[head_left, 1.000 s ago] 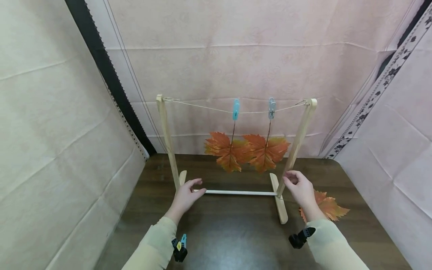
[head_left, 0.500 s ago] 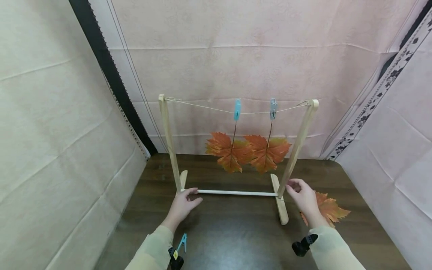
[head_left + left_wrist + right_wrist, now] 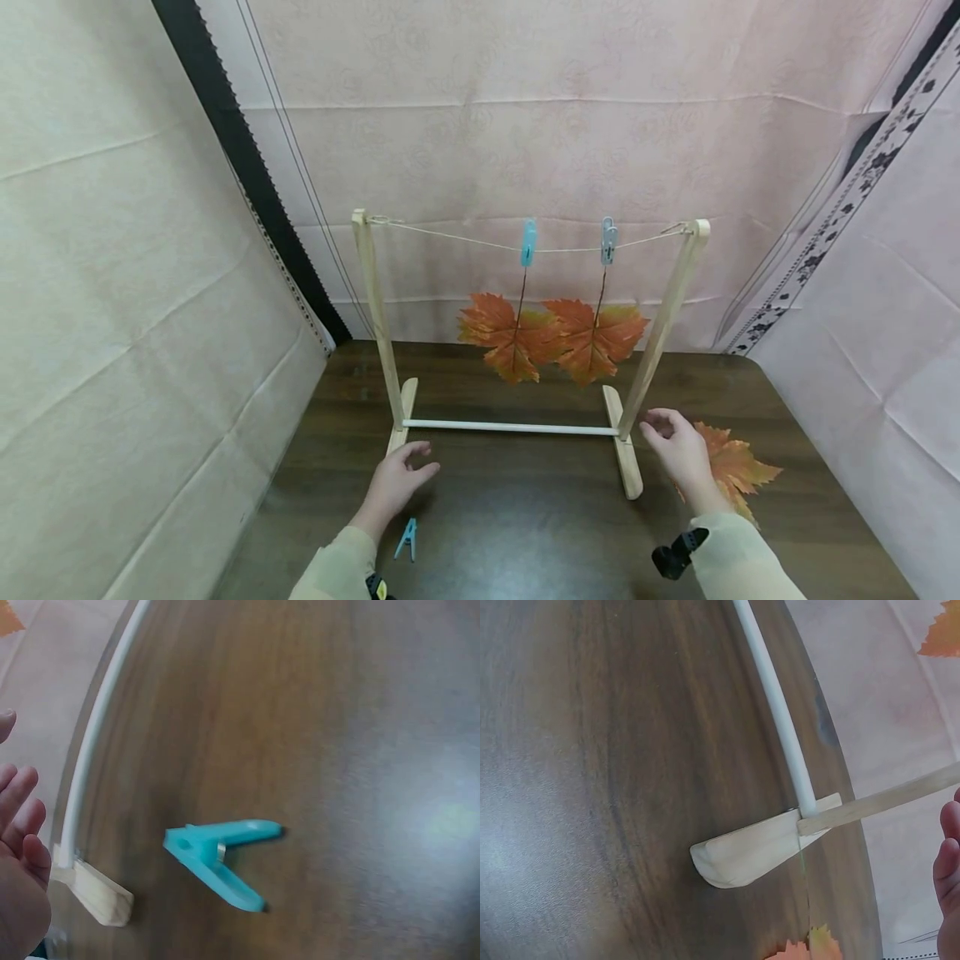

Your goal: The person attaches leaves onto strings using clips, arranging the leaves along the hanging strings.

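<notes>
My left hand (image 3: 397, 479) hovers near the left foot of a small wooden drying rack, fingers loosely bent around nothing. A blue clothespin (image 3: 406, 539) lies on the table just right of that wrist; the left wrist view shows the same clothespin (image 3: 217, 859) close up. Beside the rack's right post (image 3: 663, 333) is my right hand (image 3: 681, 454), relaxed and holding nothing. An orange maple leaf (image 3: 738, 467) lies on the table, partly behind the right wrist. Two more maple leaves, a left one (image 3: 510, 337) and a right one (image 3: 592, 342), hang by their stems from clothespins on the string.
The rack's string (image 3: 450, 237) runs between the two post tops, and a white rod (image 3: 510, 427) joins the feet low down. Pale cloth walls (image 3: 555, 150) enclose the dark wooden table (image 3: 517, 517) at the back and sides.
My left hand has drawn back from the white rod toward me and leftward, uncovering the rack's left foot and the loose clothespin. My right hand has lowered along the right post and come slightly away.
</notes>
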The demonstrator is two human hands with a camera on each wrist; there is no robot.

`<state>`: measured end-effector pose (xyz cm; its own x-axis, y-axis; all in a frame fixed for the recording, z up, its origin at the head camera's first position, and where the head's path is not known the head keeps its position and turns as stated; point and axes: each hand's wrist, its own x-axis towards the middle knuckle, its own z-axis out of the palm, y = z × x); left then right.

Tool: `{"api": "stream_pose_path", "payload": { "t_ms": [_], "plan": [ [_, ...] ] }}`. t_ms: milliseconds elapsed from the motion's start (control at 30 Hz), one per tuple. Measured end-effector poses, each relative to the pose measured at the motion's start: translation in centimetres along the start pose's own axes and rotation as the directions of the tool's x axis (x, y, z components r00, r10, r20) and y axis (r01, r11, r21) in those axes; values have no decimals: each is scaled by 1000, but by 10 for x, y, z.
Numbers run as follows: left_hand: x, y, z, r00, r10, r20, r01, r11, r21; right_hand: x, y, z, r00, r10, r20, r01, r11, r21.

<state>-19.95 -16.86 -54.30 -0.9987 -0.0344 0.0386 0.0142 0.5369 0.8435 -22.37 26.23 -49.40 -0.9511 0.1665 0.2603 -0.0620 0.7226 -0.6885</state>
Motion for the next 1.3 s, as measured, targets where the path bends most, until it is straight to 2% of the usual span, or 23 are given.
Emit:
{"api": "stream_pose_path", "payload": {
  "t_ms": [133, 333, 500, 633, 933, 1067, 1300],
  "plan": [
    [-6, -8, -1, 1000, -10, 6, 10, 1000, -3, -1, 4, 1, 1000, 12, 2, -12, 1000, -6],
    [-18, -22, -1, 998, -59, 9, 59, 998, 12, -1, 9, 3, 1000, 30, 4, -30, 1000, -4],
    [-29, -33, 0, 997, -76, -10, 76, 997, 20, -2, 15, 3, 995, 83, 61, -85, 996, 21],
    [-38, -40, 2, 998, -68, -13, 68, 997, 23, -3, 19, 3, 989, 112, 92, -114, 993, 17],
    [-49, -55, 1, 999, 16, 35, -18, 998, 64, -4, 25, 6, 992, 90, 92, -90, 996, -5],
    [-52, -58, -2, 997, 20, 71, -24, 998, 58, -5, 26, 6, 988, 94, 126, -93, 996, -16],
    [-53, -67, -6, 992, 20, 126, -33, 994, 101, -7, 27, 5, 981, 115, 155, -114, 993, -14]
  ]
}}
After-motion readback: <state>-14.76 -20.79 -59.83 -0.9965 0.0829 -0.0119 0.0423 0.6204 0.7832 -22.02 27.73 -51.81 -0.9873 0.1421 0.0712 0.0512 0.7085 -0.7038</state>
